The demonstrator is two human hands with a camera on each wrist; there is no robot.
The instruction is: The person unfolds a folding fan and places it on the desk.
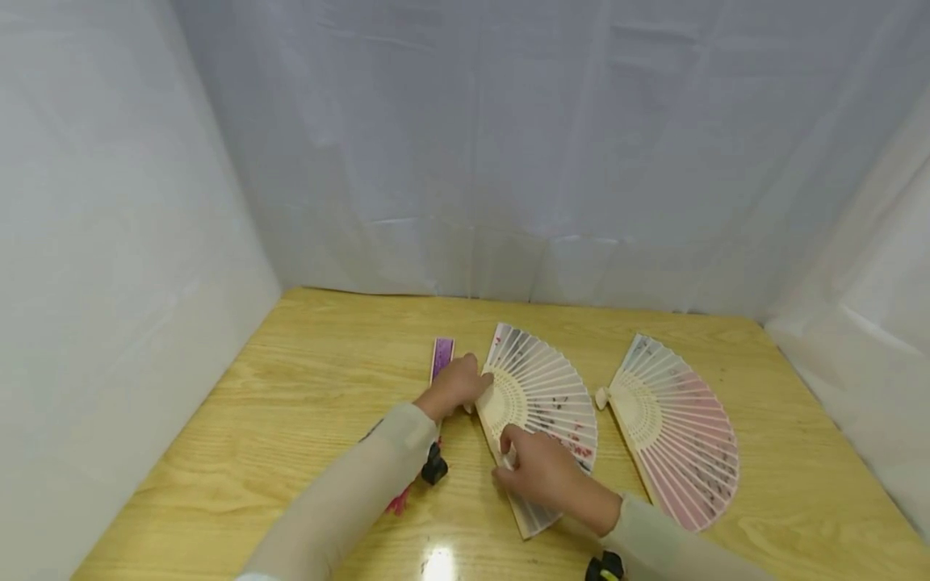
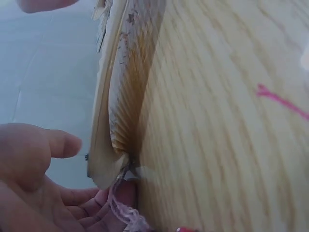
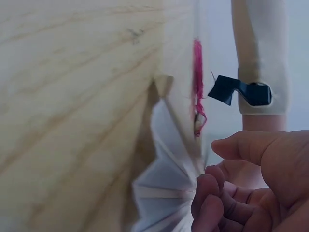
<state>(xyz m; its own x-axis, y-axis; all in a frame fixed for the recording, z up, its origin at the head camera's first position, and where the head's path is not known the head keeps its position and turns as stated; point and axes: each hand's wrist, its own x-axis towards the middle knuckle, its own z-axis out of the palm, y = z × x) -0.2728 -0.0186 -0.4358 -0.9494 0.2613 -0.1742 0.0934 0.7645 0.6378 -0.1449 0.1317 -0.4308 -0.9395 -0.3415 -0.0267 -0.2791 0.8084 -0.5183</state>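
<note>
An open folding fan [image 1: 545, 387] with pale ribs and a flowered leaf lies spread in the middle of the table. My left hand [image 1: 458, 386] is at its pivot end; in the left wrist view the thumb stands apart from the guard stick [image 2: 99, 140], and the fingers lie beneath the pivot beside a pale tassel [image 2: 128, 212]. Over the fan's near part is my right hand [image 1: 545, 472], fingers loosely bent, with a gap between thumb and forefinger in the right wrist view. A folded purple fan [image 1: 441, 355] lies left of the spread one, partly hidden by my left arm.
To the right lies a second spread fan [image 1: 676, 436], pink and pale blue. The folded fan's pink tassel [image 1: 398, 504] trails towards the near side. White sheeting [image 1: 465, 161] encloses the wooden table [image 1: 291, 387] at the back and sides.
</note>
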